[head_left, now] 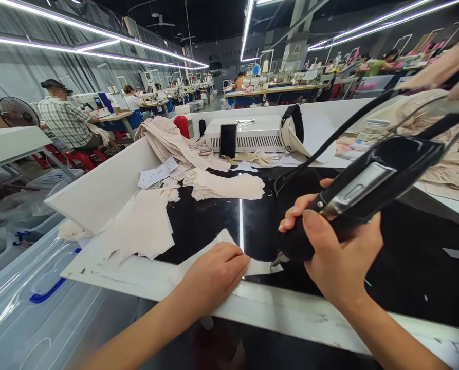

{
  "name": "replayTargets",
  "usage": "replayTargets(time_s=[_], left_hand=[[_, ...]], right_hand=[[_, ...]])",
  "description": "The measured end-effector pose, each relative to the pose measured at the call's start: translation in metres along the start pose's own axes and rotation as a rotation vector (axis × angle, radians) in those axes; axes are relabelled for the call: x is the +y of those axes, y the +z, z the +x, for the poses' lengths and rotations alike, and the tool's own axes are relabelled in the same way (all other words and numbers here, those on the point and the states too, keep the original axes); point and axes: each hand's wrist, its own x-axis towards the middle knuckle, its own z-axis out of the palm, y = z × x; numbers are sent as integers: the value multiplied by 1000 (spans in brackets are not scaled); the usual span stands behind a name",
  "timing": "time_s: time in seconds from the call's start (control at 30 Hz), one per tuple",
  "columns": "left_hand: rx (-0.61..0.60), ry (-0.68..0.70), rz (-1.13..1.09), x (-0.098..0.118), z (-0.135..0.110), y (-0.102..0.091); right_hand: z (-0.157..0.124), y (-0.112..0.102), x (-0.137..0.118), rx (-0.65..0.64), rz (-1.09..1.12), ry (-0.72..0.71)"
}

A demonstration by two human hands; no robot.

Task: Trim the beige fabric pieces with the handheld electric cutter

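Note:
My right hand [343, 257] is wrapped round a black corded handheld electric cutter [371, 180] with a metal plate on its side. The cutter's small metal tip [278, 259] meets the right end of a pale fabric piece [260, 267]. On that same piece, near the table's front edge, rests my left hand [217, 275], fingers together and bent, holding it against the black tabletop [310, 288]. Its fingertips are partly hidden. Beyond it lies a stack of cut cream fabric pieces [229, 185], with more pale pieces [140, 226] on the left.
A white low wall [106, 190] edges the table. Behind stand a white vented box [252, 131], a dark phone [228, 141] and a cream visor [291, 131]. Fabric heaps [453, 149] lie at right. Another person [65, 118] sits far left. A clear plastic bin [32, 313] stands below.

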Motion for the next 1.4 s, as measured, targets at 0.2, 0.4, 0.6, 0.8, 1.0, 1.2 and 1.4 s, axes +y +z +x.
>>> replayTargets(time_s=[0.2, 0.4, 0.6, 0.8, 1.0, 1.2, 1.4], left_hand=[[-6, 10, -44, -3, -8, 0], [-25, 25, -9, -2, -12, 3], [-26, 41, 24, -2, -13, 3], [-42, 33, 19, -3, -15, 7], [-44, 27, 22, -3, -14, 8], [-45, 36, 33, -4, -14, 8], [15, 49, 91, -2, -15, 8]], right_hand=[[1, 1, -1, 15, -5, -5], [4, 6, 0, 14, 1, -3], [3, 19, 5, 9, 67, 21], [-1, 20, 10, -6, 70, 38], [0, 20, 10, -25, 41, 30], [0, 29, 14, -20, 96, 32], [-1, 31, 16, -38, 76, 34]])
